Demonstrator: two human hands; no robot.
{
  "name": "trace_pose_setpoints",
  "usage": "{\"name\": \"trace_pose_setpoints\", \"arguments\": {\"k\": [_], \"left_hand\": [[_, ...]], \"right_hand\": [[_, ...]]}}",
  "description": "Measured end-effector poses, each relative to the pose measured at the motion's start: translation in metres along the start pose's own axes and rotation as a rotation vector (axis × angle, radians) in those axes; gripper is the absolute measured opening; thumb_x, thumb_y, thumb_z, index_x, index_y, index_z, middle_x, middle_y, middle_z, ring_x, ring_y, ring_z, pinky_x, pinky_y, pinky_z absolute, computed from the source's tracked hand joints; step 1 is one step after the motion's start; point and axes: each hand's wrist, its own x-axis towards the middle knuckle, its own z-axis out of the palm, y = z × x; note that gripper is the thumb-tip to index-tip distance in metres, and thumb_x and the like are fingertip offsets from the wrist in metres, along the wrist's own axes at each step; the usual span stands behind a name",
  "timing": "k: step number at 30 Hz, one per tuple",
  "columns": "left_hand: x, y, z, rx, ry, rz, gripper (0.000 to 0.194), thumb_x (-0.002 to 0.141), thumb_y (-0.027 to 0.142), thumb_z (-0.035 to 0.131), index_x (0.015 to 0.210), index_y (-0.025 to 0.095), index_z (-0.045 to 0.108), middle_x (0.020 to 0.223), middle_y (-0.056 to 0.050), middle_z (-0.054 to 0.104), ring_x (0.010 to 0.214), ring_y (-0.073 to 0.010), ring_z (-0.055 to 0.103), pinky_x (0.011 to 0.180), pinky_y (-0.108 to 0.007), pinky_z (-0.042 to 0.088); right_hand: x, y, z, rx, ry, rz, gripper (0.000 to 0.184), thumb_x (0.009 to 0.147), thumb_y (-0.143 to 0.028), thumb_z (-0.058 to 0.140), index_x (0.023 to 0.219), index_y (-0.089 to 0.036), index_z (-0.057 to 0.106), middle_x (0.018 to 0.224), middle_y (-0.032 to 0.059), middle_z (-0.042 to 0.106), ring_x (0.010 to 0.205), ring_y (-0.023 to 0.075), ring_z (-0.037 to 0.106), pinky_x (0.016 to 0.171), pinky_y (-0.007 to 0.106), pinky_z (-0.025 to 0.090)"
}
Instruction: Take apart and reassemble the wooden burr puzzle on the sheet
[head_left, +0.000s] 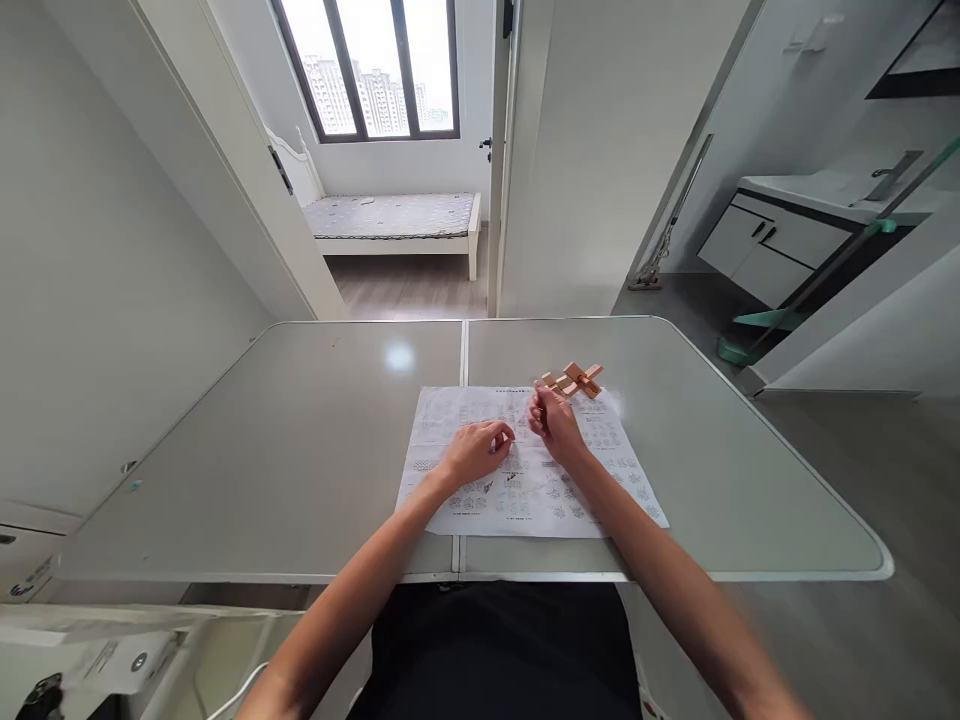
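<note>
A printed instruction sheet [525, 490] lies flat on the grey table [300, 450] in front of me. A small wooden interlocking puzzle [576, 381] of crossed bars sits at the sheet's far right corner. My right hand [553, 422] is curled with its fingertips at the puzzle's near end, seemingly gripping one bar. My left hand [476, 450] rests on the sheet just left of it, fingers curled in a loose pinch; anything between them is too small to make out.
The table has a seam [463, 350] down its middle and rounded corners. Beyond it are a white door [247, 160], a bedroom with a bed [394, 220] under a window, and a vanity cabinet [780, 240] with a green mop [757, 325] at right.
</note>
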Motion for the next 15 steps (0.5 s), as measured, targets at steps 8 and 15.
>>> {"name": "trace_pose_setpoints", "arguments": {"k": [8,15], "left_hand": [[0.000,-0.001,0.000,-0.005,0.002,-0.004,0.018,0.094,0.027,0.056,0.103,0.025,0.072,0.087,0.002,0.075,0.072,-0.0143,0.065,0.072,-0.027,0.047],[0.000,0.000,-0.001,-0.015,-0.022,0.003,0.021,0.097,0.030,0.052,0.103,0.025,0.071,0.090,0.001,0.075,0.074,-0.0150,0.066,0.069,-0.028,0.046]], "right_hand": [[0.017,-0.005,-0.033,0.286,0.156,-0.113,0.059,0.087,-0.073,0.062,0.066,-0.025,0.035,0.052,-0.0076,0.029,0.040,0.0084,0.021,0.034,0.027,0.019],[0.024,-0.010,-0.055,0.687,0.185,-0.010,0.041,0.103,-0.048,0.049,0.072,-0.025,0.036,0.048,-0.0109,0.031,0.033,0.0063,0.023,0.029,0.019,0.023]]}}
